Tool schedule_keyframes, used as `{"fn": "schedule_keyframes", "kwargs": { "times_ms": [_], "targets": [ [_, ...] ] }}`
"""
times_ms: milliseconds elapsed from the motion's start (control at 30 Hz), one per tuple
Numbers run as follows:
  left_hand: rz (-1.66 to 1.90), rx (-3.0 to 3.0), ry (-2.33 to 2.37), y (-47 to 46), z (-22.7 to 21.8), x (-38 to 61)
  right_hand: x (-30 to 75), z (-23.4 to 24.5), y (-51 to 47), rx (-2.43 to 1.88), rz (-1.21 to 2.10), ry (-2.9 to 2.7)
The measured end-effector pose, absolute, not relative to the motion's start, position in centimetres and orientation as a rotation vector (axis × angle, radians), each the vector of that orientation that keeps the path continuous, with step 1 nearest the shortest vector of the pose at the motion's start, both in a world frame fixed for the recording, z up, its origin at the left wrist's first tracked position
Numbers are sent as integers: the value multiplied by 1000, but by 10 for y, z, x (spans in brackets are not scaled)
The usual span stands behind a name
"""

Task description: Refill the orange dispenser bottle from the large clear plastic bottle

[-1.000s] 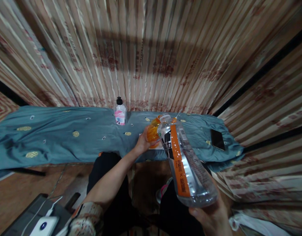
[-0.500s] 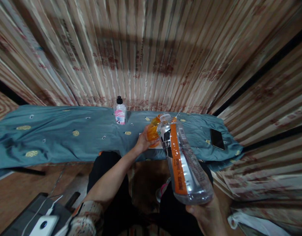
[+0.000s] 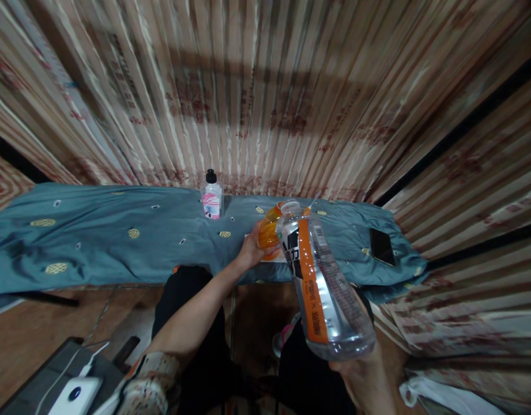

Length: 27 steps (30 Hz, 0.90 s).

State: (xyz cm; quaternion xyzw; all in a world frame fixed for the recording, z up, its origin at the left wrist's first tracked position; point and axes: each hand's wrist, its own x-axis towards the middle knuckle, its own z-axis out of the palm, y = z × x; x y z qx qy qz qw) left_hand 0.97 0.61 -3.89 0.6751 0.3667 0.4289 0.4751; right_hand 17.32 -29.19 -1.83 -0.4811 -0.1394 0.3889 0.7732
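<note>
My right hand grips the base of a large clear plastic bottle with an orange-and-black label. The bottle is tilted, its open neck pointing up and away toward an orange container on the table. My left hand is wrapped round that orange container, which stands on the blue-green cloth. The bottle's neck hides part of the orange container.
A small bottle with a black cap and pink label stands at the back of the table. A dark phone lies on the cloth at right. Striped curtains hang behind. A white device with a cable lies on the floor, lower left.
The clear bottle has shifted only slightly; both hands keep their holds.
</note>
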Motion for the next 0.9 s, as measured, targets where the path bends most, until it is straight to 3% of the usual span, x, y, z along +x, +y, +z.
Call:
{"fn": "schedule_keyframes", "kwargs": {
  "times_ms": [333,700,900],
  "targets": [
    [1040,1630,902,6,-38,9,172,-43,-288,-939,952,-488],
    [1020,1604,939,3,-27,8,163,33,-304,-1133,1027,-605],
    [1020,1585,941,3,-31,9,168,19,-300,-1144,988,-647]
  ]
}}
